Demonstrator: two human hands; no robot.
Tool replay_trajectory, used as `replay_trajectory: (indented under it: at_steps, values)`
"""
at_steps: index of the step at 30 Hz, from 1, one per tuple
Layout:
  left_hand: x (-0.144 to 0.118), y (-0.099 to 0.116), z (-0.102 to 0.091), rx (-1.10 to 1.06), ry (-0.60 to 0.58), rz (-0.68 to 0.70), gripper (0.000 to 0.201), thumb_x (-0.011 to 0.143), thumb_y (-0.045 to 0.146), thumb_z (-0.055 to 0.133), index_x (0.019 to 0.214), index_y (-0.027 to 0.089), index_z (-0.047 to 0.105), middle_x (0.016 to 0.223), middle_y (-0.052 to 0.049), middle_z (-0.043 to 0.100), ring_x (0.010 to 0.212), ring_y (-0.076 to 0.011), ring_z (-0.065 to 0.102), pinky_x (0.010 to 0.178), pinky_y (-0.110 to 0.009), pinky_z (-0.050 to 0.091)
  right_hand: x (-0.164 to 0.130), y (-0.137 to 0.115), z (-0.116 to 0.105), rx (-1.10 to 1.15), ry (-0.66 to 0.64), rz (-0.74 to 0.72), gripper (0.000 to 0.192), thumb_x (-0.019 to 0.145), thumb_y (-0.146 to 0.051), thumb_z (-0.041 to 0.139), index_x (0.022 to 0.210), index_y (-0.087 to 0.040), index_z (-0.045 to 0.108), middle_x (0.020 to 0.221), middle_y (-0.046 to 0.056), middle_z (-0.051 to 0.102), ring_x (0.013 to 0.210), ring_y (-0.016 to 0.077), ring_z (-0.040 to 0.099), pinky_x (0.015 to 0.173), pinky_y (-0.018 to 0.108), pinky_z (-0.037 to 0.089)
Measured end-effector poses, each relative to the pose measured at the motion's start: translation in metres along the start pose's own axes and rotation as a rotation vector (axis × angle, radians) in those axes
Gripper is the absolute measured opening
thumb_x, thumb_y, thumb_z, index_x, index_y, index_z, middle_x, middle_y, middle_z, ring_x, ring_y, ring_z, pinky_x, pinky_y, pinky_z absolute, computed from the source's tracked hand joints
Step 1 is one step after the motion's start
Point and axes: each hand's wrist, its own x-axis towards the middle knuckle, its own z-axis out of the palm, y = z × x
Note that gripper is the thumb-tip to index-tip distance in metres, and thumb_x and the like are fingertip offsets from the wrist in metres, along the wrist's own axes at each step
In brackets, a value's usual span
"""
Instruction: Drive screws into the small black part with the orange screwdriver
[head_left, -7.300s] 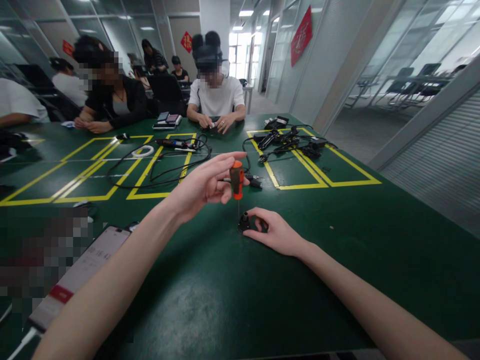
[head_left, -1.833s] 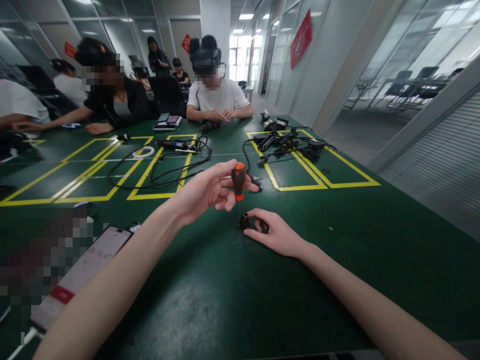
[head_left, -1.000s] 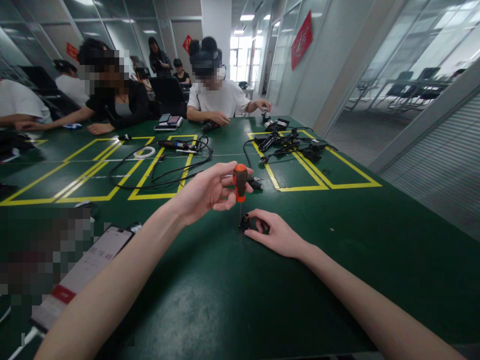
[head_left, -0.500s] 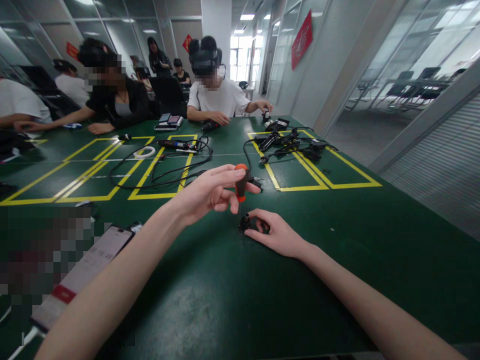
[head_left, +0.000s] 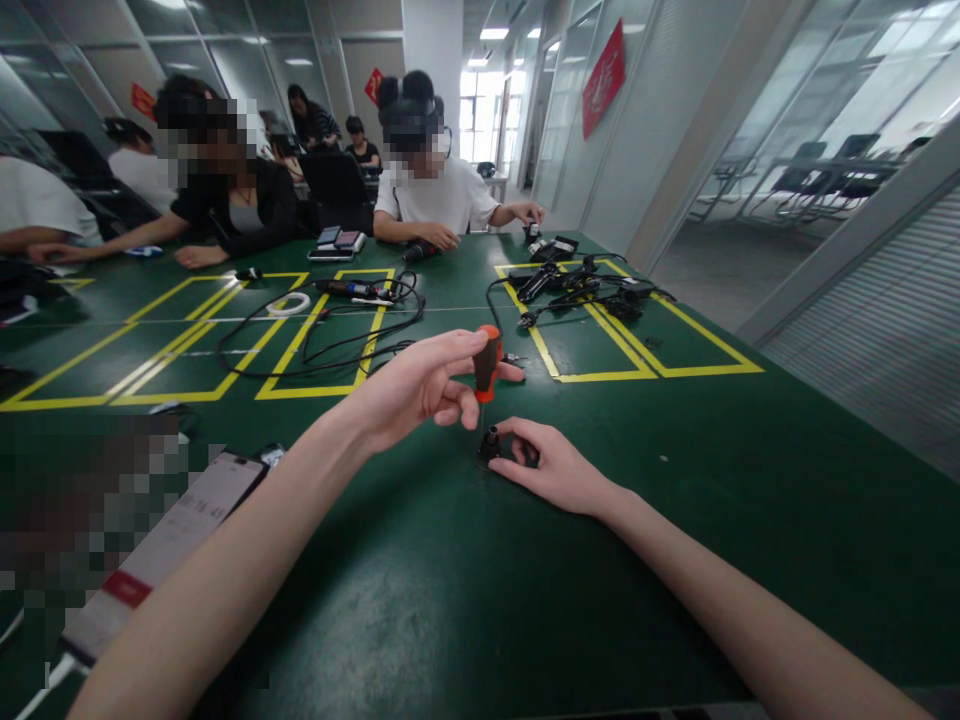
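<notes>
A screwdriver (head_left: 488, 366) with a black and orange handle stands nearly upright, its thin shaft pointing down. My left hand (head_left: 431, 385) grips the handle between thumb and fingers, with some fingers curled beneath. Under the shaft, a small black part (head_left: 490, 448) with a short raised tube rests on the green table (head_left: 420, 580). Thumb and fingertips of my right hand (head_left: 551, 465) pinch that part from the right side. I cannot make out exactly where the screwdriver tip meets it.
A phone (head_left: 172, 545) on a white cable lies at the left, partly behind my left forearm. Further off are a looped black cable (head_left: 307, 350), a white ring (head_left: 288, 304) and tangled black cords (head_left: 577, 285). Across the table a person (head_left: 435, 195) in white works near a drill (head_left: 422, 250).
The screwdriver handle has tilted slightly to the right and turned a little in my left hand. My right hand and the black part have stayed in place.
</notes>
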Motion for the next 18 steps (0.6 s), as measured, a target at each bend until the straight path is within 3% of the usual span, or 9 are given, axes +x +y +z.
replay_trajectory:
  at_steps: [6,11,18]
  values:
    - [-0.0020,-0.0002,0.0022,0.055,0.022,0.032,0.053,0.085,0.061,0.075,0.107,0.013,0.070,0.096,-0.008,0.072,0.050,-0.0048,0.045,0.047,-0.022,0.027,-0.0002,-0.0028,-0.0010,0.008,-0.004,-0.004,0.021,0.092,-0.034,0.070,0.107,-0.020,0.067,0.079,-0.002,0.063,0.065,0.0143,0.053,0.065,0.029,0.042]
    - [-0.0020,0.0028,0.0033,0.042,0.029,0.012,0.054,0.089,0.063,0.068,0.107,0.013,0.071,0.103,-0.011,0.073,0.052,-0.0069,0.048,0.047,-0.024,0.031,0.0001,-0.0033,-0.0012,-0.001,-0.004,-0.004,0.022,0.093,-0.035,0.070,0.108,-0.019,0.068,0.080,-0.001,0.063,0.065,0.0145,0.054,0.065,0.029,0.042]
    - [0.0000,-0.0003,-0.0003,0.002,-0.008,-0.003,0.045,0.092,0.057,0.068,0.110,0.016,0.063,0.101,-0.010,0.075,0.051,-0.0074,0.053,0.045,-0.021,0.025,0.0000,-0.0012,-0.0011,-0.026,-0.006,-0.003,0.022,0.093,-0.036,0.071,0.108,-0.020,0.068,0.080,-0.001,0.065,0.066,0.0150,0.055,0.065,0.029,0.043]
